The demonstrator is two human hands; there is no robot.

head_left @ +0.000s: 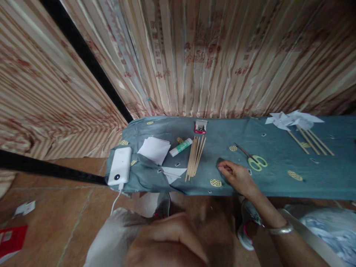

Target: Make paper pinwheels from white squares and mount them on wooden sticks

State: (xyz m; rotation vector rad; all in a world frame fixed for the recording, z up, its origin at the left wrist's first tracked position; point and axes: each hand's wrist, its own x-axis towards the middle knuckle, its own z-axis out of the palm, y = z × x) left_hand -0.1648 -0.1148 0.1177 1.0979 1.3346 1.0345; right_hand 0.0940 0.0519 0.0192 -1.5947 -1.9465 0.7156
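My right hand [236,177], with a silver bangle at the wrist, rests low over the grey-green cloth. Its thumb and fingertips are pressed together beside a dark patch; whatever they hold, if anything, is too small to make out. To its right lie green-handled scissors [257,162], and to its left several wooden sticks [195,157] in a loose row. My left hand [168,243] is large and close to the camera at the bottom, its fingers hidden. A glue stick [180,147], a stack of white paper [154,150] and a folded paper piece [172,174] lie left of the sticks.
The cloth-covered bench [278,181] runs along a striped curtain [178,55]. On it are a small red box of metal bits [200,127], paper pinwheels [293,120] with sticks, and a white power bank [120,165] with a cable. A black pole [91,59] stands left.
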